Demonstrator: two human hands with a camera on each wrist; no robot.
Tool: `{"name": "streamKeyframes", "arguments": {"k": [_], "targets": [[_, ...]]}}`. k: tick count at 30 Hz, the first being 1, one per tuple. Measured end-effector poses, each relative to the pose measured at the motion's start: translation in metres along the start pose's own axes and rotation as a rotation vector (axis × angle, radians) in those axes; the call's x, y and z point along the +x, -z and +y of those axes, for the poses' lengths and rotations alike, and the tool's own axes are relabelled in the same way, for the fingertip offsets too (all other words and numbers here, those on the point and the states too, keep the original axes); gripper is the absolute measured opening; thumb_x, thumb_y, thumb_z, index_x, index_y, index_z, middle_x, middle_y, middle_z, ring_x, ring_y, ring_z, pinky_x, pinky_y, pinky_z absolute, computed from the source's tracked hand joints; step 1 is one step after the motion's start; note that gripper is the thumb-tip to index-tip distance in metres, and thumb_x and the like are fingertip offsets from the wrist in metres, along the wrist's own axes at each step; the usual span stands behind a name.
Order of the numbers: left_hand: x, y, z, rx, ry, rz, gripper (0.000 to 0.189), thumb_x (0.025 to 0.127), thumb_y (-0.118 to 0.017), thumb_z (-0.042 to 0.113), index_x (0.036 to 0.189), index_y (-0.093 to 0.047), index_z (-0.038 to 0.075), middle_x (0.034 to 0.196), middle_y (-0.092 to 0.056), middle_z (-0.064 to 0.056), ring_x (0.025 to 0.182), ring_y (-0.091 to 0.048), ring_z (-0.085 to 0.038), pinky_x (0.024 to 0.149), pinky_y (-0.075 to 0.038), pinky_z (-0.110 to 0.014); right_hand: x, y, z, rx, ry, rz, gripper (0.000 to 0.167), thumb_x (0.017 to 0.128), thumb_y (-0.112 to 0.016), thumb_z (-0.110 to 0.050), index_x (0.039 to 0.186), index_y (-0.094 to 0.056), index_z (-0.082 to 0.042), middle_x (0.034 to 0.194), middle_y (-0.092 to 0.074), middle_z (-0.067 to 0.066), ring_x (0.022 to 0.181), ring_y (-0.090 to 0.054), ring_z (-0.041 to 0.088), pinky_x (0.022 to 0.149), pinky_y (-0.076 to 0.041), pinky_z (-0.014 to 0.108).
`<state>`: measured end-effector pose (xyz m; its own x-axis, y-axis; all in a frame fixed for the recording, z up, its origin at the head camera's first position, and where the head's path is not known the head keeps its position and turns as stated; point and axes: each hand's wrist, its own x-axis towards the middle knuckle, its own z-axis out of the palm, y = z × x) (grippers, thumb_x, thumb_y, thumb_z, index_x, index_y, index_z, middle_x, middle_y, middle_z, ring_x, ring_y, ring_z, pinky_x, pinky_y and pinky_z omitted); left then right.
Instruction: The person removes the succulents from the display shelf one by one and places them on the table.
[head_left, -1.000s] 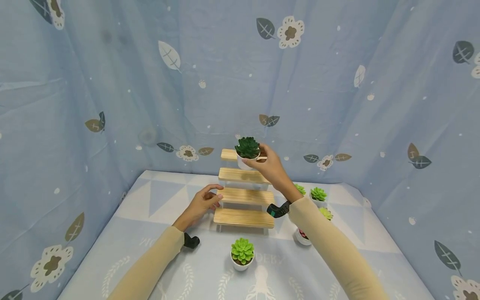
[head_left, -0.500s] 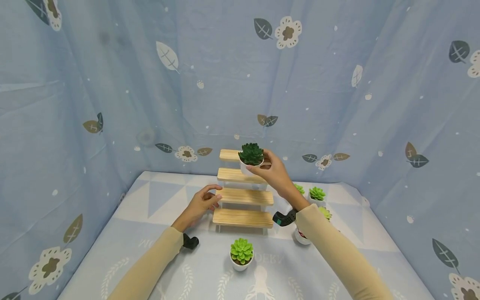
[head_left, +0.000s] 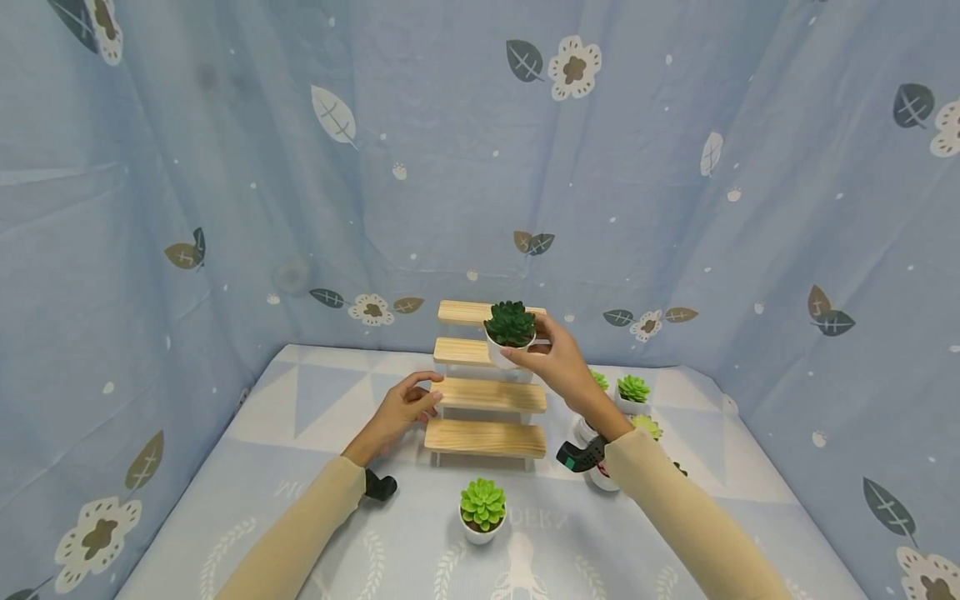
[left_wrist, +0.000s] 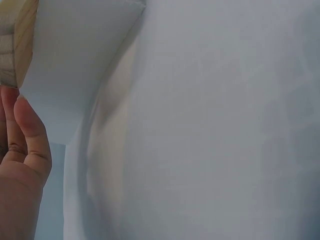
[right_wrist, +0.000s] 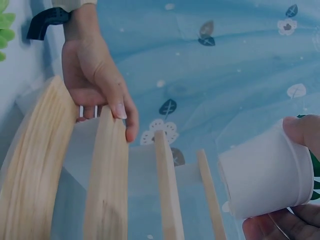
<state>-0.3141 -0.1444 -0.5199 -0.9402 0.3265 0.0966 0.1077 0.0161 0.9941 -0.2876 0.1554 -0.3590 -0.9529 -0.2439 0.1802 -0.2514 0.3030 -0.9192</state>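
Observation:
My right hand (head_left: 558, 367) holds a potted succulent (head_left: 510, 325) with dark green leaves by its white pot, thumb on the near side. In the head view the pot overlaps the upper steps of a four-step wooden plant stand (head_left: 486, 437). Seen from the right wrist, the white pot (right_wrist: 265, 172) is held apart from the planks. At the stand's left end, my left hand (head_left: 397, 415) grips the second step from the front. The left wrist view shows fingertips (left_wrist: 30, 117) right at the plank's end (left_wrist: 17, 45).
A bright green potted succulent (head_left: 482, 504) stands in front of the stand. Several more potted succulents, one of them light green (head_left: 633, 389), are grouped on the right, partly behind my right forearm. A blue patterned curtain (head_left: 480, 167) hangs behind the table (head_left: 300, 467).
My right hand has moved down and slightly right with the dark green succulent, away from the top step. The left hand stays on the stand.

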Motion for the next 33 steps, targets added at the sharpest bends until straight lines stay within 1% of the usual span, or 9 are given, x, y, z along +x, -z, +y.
{"name": "streamKeyframes", "arguments": {"k": [3,6,11,15,18,22,25,33], "targets": [[0.000,0.001,-0.001,0.009,-0.005,0.001,0.044,0.101,-0.069,0.035,0.141,-0.058,0.021,0.109,-0.064,-0.018,0.092,-0.067,-0.031,0.077,-0.057,-0.039,-0.004,0.000,0.001,-0.004,0.014,-0.002,0.073,0.086,-0.084,-0.046,0.147,-0.049,-0.026,0.130,-0.058,0.005,0.108,-0.064,0.028,0.086,-0.056,0.045],[0.000,0.001,0.000,0.018,-0.012,-0.001,0.044,0.102,-0.068,0.035,0.142,-0.057,0.021,0.109,-0.064,-0.018,0.093,-0.067,-0.034,0.077,-0.057,-0.040,-0.009,0.001,0.002,-0.023,0.020,0.007,0.073,0.085,-0.085,-0.047,0.146,-0.050,-0.025,0.130,-0.057,0.005,0.108,-0.063,0.027,0.087,-0.056,0.045],[-0.001,0.002,0.000,0.000,-0.008,-0.014,0.046,0.101,-0.069,0.036,0.142,-0.056,0.021,0.111,-0.064,-0.020,0.096,-0.066,-0.038,0.079,-0.056,-0.041,-0.018,0.003,0.004,-0.065,-0.008,0.017,0.081,0.084,-0.084,-0.052,0.150,-0.046,-0.024,0.135,-0.055,0.004,0.114,-0.061,0.026,0.087,-0.056,0.045],[-0.001,0.002,-0.001,-0.022,-0.008,-0.027,0.048,0.101,-0.068,0.035,0.144,-0.055,0.020,0.111,-0.063,-0.020,0.096,-0.066,-0.036,0.080,-0.056,-0.040,-0.025,0.005,0.006,-0.058,-0.025,0.012,0.083,0.085,-0.084,-0.050,0.152,-0.043,-0.023,0.136,-0.053,0.006,0.116,-0.059,0.029,0.090,-0.055,0.052],[-0.001,0.002,-0.001,-0.025,-0.013,-0.026,0.049,0.102,-0.068,0.035,0.145,-0.054,0.017,0.110,-0.063,-0.019,0.095,-0.066,-0.036,0.079,-0.056,-0.040,-0.030,0.007,0.009,-0.050,-0.030,0.013,0.081,0.086,-0.084,-0.047,0.151,-0.044,-0.022,0.134,-0.055,0.008,0.116,-0.060,0.029,0.090,-0.055,0.053],[-0.001,0.001,-0.001,-0.024,-0.016,-0.024,0.050,0.101,-0.069,0.035,0.145,-0.054,0.017,0.110,-0.063,-0.021,0.096,-0.066,-0.039,0.079,-0.057,-0.040,-0.037,0.008,0.012,-0.055,-0.028,0.017,0.080,0.086,-0.085,-0.044,0.152,-0.045,-0.021,0.133,-0.056,0.008,0.115,-0.061,0.028,0.088,-0.056,0.044],[0.000,0.001,-0.001,-0.024,-0.015,-0.020,0.048,0.101,-0.069,0.035,0.144,-0.055,0.018,0.111,-0.062,-0.022,0.096,-0.066,-0.039,0.078,-0.057,-0.039,-0.043,0.009,0.014,-0.056,-0.024,0.015,0.081,0.086,-0.085,-0.043,0.152,-0.044,-0.020,0.133,-0.056,0.008,0.115,-0.061,0.028,0.088,-0.056,0.042],[-0.001,0.001,0.000,-0.029,-0.009,-0.002,0.046,0.100,-0.071,0.034,0.141,-0.058,0.019,0.111,-0.063,-0.022,0.094,-0.066,-0.036,0.077,-0.057,-0.040,-0.060,0.010,0.018,-0.053,-0.066,0.010,0.085,0.085,-0.085,-0.047,0.154,-0.042,-0.025,0.135,-0.055,0.006,0.117,-0.061,0.026,0.089,-0.056,0.041]]}}
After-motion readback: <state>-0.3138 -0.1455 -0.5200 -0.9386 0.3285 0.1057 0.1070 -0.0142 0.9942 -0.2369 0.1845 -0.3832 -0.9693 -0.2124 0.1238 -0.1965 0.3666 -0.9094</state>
